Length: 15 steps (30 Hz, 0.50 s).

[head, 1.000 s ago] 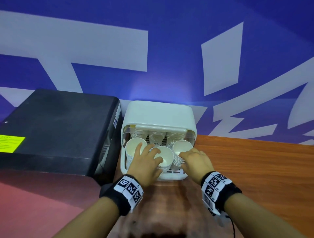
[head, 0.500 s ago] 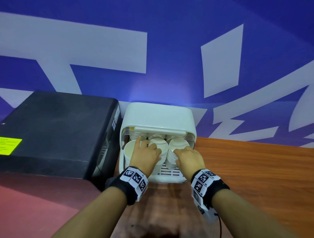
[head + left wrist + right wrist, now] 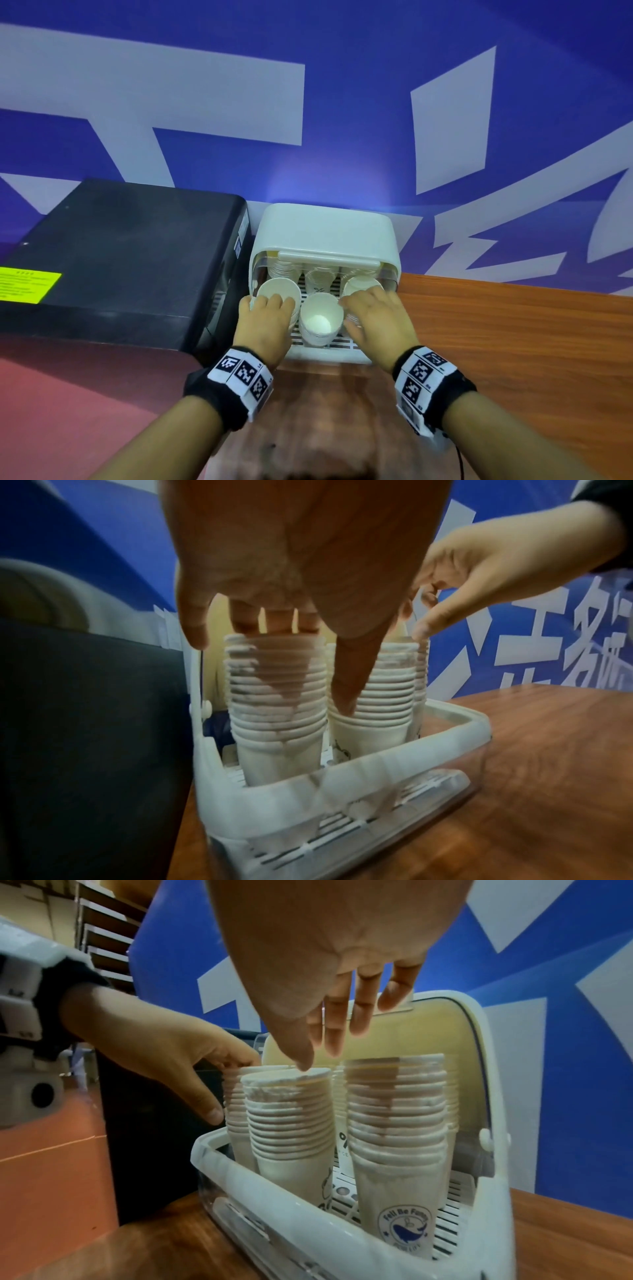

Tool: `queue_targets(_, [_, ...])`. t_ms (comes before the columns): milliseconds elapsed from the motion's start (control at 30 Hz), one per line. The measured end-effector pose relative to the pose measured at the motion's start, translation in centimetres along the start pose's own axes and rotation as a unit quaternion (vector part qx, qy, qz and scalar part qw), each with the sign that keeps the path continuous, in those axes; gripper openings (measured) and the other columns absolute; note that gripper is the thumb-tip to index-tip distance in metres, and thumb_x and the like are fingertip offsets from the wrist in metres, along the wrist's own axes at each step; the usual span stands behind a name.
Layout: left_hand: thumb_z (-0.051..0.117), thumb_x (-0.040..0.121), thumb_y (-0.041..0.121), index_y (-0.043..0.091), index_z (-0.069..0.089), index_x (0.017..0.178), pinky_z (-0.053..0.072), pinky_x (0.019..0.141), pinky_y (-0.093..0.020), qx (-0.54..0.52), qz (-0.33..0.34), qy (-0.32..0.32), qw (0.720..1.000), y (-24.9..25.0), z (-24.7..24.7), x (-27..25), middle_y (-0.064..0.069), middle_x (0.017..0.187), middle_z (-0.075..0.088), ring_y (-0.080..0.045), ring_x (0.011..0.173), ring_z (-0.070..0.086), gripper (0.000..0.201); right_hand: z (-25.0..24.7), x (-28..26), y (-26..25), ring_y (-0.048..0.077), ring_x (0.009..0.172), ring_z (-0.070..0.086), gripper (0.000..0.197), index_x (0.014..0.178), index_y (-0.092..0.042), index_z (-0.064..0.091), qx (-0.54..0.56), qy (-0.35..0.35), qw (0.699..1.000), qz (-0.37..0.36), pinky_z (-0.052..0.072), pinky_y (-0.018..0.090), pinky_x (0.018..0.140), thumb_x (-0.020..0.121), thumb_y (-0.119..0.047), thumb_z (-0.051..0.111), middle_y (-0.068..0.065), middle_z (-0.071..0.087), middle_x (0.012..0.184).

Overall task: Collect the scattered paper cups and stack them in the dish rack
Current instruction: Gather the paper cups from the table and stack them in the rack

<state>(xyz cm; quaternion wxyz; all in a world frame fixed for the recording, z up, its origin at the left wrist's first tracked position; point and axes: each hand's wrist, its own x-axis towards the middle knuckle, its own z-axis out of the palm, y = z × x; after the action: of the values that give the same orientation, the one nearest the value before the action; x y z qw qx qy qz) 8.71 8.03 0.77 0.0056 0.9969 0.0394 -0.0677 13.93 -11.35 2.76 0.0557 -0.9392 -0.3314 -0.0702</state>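
Both hands hover over the dish rack [image 3: 325, 233]: left hand [image 3: 265, 320] fingers rest loosely on the left cup stack [image 3: 279, 291], right hand [image 3: 375, 318] fingers spread wide, holding nothing.

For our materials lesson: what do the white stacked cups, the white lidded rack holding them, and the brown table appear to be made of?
White stacked cups: paper, matte, with rolled rims and a printed whale logo. White lidded rack: plastic, smooth and semi-gloss, with moulded slats. Brown table: wood or wood-look laminate, since grain shows; which one is unclear.
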Motion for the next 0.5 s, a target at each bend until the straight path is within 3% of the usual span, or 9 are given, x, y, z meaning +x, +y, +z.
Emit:
queue_targets(67, [0.048, 0.093, 0.026, 0.024, 0.044, 0.124, 0.022, 0.108, -0.044, 0.025, 0.006, -0.036, 0.999, -0.1, 0.4, 0.5, 0.002, 0.118, 0.057, -0.023, 0.115, 0.051, 0.031, 0.3, 0.7, -0.6, 0.017, 0.074, 0.062, 0.045, 0.093, -0.028, 0.071, -0.001, -0.004, 0.999, -0.036, 0.05, 0.031, 0.061, 0.051, -0.028, 0.086, -0.013, 0.068, 0.085])
queue_targets(167, [0.044, 0.093, 0.018, 0.023, 0.047, 0.119, 0.027, 0.104, -0.04, 0.03, 0.008, -0.038, 0.999, -0.3, 0.3, 1.1, 0.002, 0.115, 0.062, -0.023, 0.111, 0.055, 0.027, 0.7, 1.3, -1.1, 0.019, 0.074, 0.059, 0.032, 0.089, -0.028, 0.073, 0.011, -0.043, 0.997, -0.06, 0.045, 0.032, 0.061, 0.057, -0.022, 0.078, -0.013, 0.07, 0.083])
queue_targets(233, [0.043, 0.093, 0.018, 0.022, 0.048, 0.118, 0.03, 0.1, -0.038, 0.034, 0.009, -0.034, 0.999, -0.4, 0.0, 1.2, 0.001, 0.115, 0.062, -0.024, 0.11, 0.055, 0.025, 0.7, 1.3, -1.4, 0.025, 0.084, 0.058, 0.027, 0.094, -0.022, 0.074, 0.04, -0.094, 0.992, -0.068, 0.043, 0.037, 0.07, 0.069, -0.016, 0.066, -0.007, 0.072, 0.09])
queue_targets(333, [0.044, 0.094, 0.018, 0.022, 0.047, 0.118, 0.032, 0.098, -0.037, 0.039, 0.014, -0.021, 0.999, -0.4, -0.3, 1.6, 0.001, 0.114, 0.061, -0.024, 0.11, 0.054, 0.024, 1.4, 0.8, -1.4, 0.024, 0.097, 0.049, 0.037, 0.105, -0.02, 0.07, 0.037, -0.15, 0.986, -0.069, 0.033, 0.038, 0.083, 0.077, -0.026, 0.047, -0.006, 0.07, 0.101])
queue_targets(400, [0.046, 0.094, 0.018, 0.022, 0.048, 0.117, 0.032, 0.099, -0.036, 0.035, 0.012, -0.017, 0.999, -0.3, -0.4, 2.0, 0.002, 0.112, 0.061, -0.022, 0.109, 0.055, 0.023, 1.6, 0.7, -1.5, 0.022, 0.092, 0.051, 0.03, 0.096, -0.023, 0.071, 0.014, -0.166, 0.983, -0.071, 0.033, 0.037, 0.079, 0.073, -0.034, 0.054, -0.009, 0.069, 0.09])
queue_targets(500, [0.046, 0.093, 0.015, 0.022, 0.05, 0.114, 0.032, 0.099, -0.035, 0.031, 0.004, -0.02, 0.999, -0.2, -0.5, 2.8, 0.003, 0.108, 0.062, -0.022, 0.106, 0.055, 0.022, 2.5, 1.3, -1.4, 0.015, 0.069, 0.054, 0.016, 0.062, -0.028, 0.069, -0.078, -0.187, 0.977, -0.061, 0.035, 0.031, 0.064, 0.056, -0.041, 0.077, -0.013, 0.06, 0.059])
